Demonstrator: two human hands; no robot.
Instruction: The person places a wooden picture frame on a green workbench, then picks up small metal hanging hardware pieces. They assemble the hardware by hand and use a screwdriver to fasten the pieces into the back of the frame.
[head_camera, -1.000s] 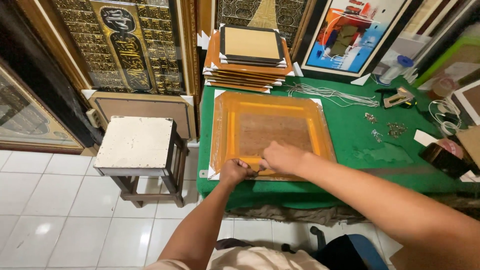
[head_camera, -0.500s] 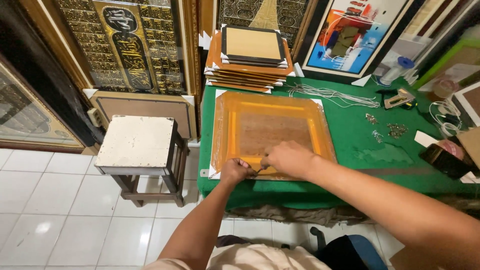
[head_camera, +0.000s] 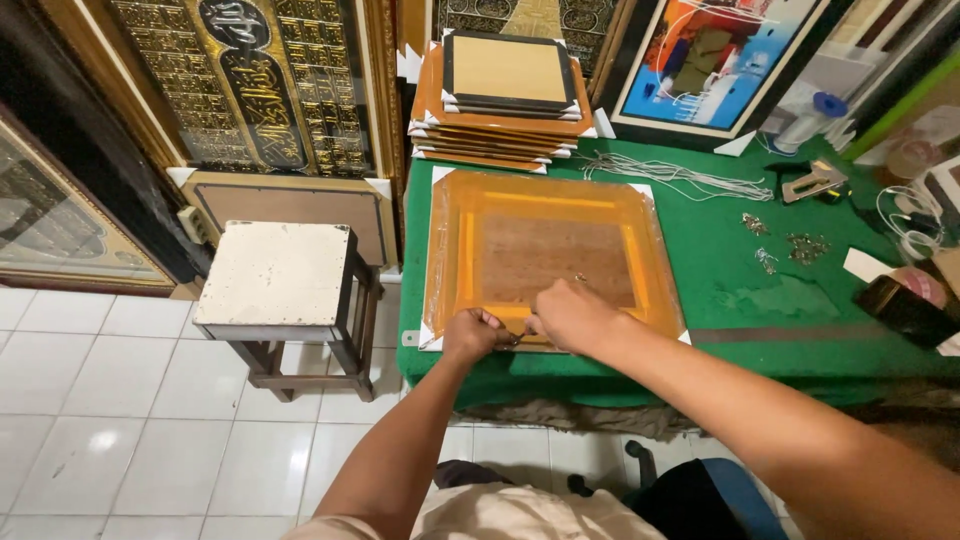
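Observation:
An orange-wrapped picture frame (head_camera: 548, 205) lies face down on the green table (head_camera: 740, 300), its brown backing board (head_camera: 560, 258) showing. My left hand (head_camera: 472, 332) rests closed at the frame's near edge. My right hand (head_camera: 566, 316) sits just beside it, fingers curled. Between the two hands there is a small dark metal piece (head_camera: 517, 339) on the frame's near rail; which hand grips it I cannot tell.
A stack of wrapped frames (head_camera: 500, 98) stands at the table's far end. White cords (head_camera: 665, 175), small metal hooks (head_camera: 790, 246), a staple tool (head_camera: 815, 182) and tape rolls (head_camera: 905, 285) lie to the right. A white-topped stool (head_camera: 275, 275) stands left of the table.
Both hands stay at the frame's near edge, with only small shifts of the fingers. The frame has not moved.

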